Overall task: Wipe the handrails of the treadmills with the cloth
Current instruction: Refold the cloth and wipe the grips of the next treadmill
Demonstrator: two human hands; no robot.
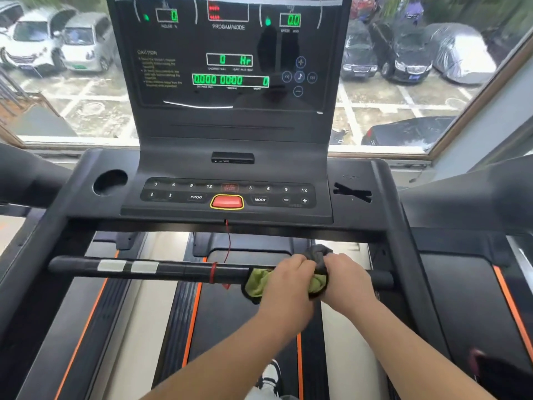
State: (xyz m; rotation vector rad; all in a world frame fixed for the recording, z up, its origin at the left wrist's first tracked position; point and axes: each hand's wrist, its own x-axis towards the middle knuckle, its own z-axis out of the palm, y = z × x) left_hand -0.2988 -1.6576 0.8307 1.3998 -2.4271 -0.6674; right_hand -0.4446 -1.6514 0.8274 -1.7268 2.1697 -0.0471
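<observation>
A black front handrail (173, 269) with two silver sensor patches crosses the treadmill below the console. A green and grey cloth (259, 281) is wrapped around the right part of this bar. My left hand (290, 277) grips the cloth from above, fingers curled over it. My right hand (346, 277) grips the cloth's grey end right beside the left hand. The bar under both hands is hidden. The handrail's right end (382, 280) shows past my right hand.
The console (230, 194) with a red stop button (227, 202) sits above the bar. A red safety cord (228, 241) hangs down to a red clip on the bar. Side rails (427, 284) slope down on both sides. A window shows parked cars. A shoe (271, 373) stands on the belt.
</observation>
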